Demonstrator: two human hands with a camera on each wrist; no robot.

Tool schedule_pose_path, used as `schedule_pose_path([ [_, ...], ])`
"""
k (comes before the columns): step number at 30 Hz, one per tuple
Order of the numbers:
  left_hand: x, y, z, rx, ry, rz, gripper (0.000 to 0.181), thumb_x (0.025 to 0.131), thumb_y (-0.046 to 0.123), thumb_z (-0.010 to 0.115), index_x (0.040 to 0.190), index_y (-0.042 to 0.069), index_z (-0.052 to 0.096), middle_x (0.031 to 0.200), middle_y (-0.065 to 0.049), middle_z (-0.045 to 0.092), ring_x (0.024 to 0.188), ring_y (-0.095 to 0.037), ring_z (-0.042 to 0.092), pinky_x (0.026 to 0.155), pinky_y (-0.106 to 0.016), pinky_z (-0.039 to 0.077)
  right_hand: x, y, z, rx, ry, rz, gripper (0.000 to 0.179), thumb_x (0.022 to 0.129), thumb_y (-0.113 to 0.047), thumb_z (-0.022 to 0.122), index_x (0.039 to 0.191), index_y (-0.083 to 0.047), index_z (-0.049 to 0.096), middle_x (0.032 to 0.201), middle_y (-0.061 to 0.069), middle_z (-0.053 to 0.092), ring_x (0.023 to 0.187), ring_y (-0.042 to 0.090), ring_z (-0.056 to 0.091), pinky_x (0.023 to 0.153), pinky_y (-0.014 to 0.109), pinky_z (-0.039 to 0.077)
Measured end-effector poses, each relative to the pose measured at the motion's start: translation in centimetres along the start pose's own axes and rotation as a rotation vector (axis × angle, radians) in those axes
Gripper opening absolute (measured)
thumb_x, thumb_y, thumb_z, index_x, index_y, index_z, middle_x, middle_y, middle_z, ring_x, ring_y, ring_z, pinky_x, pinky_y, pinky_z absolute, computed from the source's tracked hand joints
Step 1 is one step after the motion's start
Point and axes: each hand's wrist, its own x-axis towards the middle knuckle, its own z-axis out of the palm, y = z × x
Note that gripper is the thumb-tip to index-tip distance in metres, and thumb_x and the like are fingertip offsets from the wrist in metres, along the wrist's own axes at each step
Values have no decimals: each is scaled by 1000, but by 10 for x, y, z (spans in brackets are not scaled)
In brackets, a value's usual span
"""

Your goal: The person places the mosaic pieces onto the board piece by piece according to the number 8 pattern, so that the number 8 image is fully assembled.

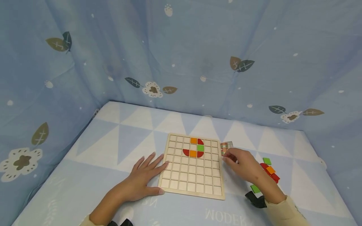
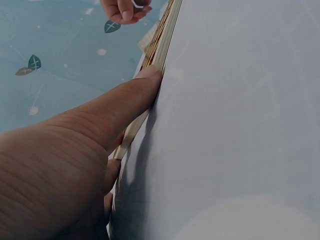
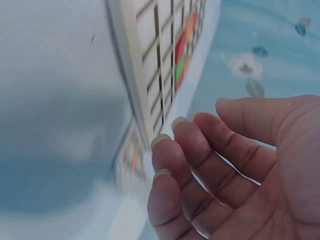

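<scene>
A wooden grid board (image 1: 186,169) lies flat on the cloth. Several tiles fill cells in its far half: orange squares (image 1: 193,153), a green square (image 1: 200,147) and red rounded pieces (image 1: 186,153). My left hand (image 1: 142,180) rests at the board's left side with fingers spread. Its thumb (image 2: 135,92) touches the near edge. Beside the right edge, my right hand (image 1: 241,163) hovers with loosely curled fingers (image 3: 170,155), and nothing shows between them. Close to its fingertips is a small patterned card (image 1: 226,146), partly hidden by the hand and lying against the board.
Loose tiles lie to the right, partly behind my right forearm: green squares (image 1: 266,161), an orange square (image 1: 270,169) and red pieces (image 1: 275,178). A blue patterned curtain (image 1: 198,62) surrounds the triangle-patterned cloth (image 1: 135,144). Black straps (image 1: 255,200) are at both wrists.
</scene>
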Motion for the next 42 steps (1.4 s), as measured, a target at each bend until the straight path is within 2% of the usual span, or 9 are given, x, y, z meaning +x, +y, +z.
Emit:
schedule_pose_path([
  [3,-1,-1,1,-3,3,-2,91,91,58,74,165,23,35,174,-1,17,160,-35,2,123,-62,-4,-11,12,-13,-5,30,12,4,102,-16,70,101,-13,73,85,-9,64,77,11,58,62,30,50],
  [7,0,0,1,-4,1,4,91,91,56,75,165,23,35,174,-2,17,160,-36,1,123,-62,-3,-28,32,-25,-34,54,76,6,102,-15,70,103,-11,74,89,-6,68,80,13,60,64,32,50],
  [10,0,1,0,-2,2,5,90,91,55,75,165,22,35,174,-2,17,160,-37,2,123,-63,-3,-39,45,-31,-61,37,154,9,101,-15,70,106,-8,73,90,-4,68,77,14,59,60,31,50],
  [15,-1,0,-1,5,7,0,90,91,56,75,165,22,36,174,-2,18,160,-37,3,123,-62,-2,-50,65,-36,-106,-20,245,17,100,-18,72,106,-3,71,91,1,66,78,18,59,64,35,52],
  [20,-1,-1,0,10,8,1,92,90,57,75,165,23,35,174,-2,18,160,-36,2,123,-62,-3,-59,79,-36,-156,-72,283,25,95,-16,76,110,4,70,92,5,60,81,20,56,70,41,52],
  [24,0,0,-1,4,1,-7,92,90,57,76,165,23,35,174,-2,17,160,-35,2,123,-62,-3,-64,87,-30,-178,-68,309,25,93,-11,77,110,4,68,91,6,54,78,21,51,68,38,48],
  [30,0,0,-1,-3,1,-8,92,90,55,76,165,22,35,174,-2,17,160,-37,2,122,-63,-3,-67,97,-28,-122,-29,285,19,92,-6,74,107,3,66,89,6,56,78,21,51,67,37,47],
  [36,0,0,0,7,0,2,92,90,57,75,165,22,35,174,-3,18,160,-37,3,122,-63,-3,-70,109,-34,-83,-50,370,25,90,-1,72,109,10,62,94,12,57,83,25,54,73,42,54],
  [42,0,-1,1,17,2,-6,93,90,57,75,166,22,34,174,-2,17,160,-37,3,123,-63,-3,-70,113,-36,-71,-46,376,30,90,-1,71,113,13,58,94,12,56,85,26,53,73,41,54],
])
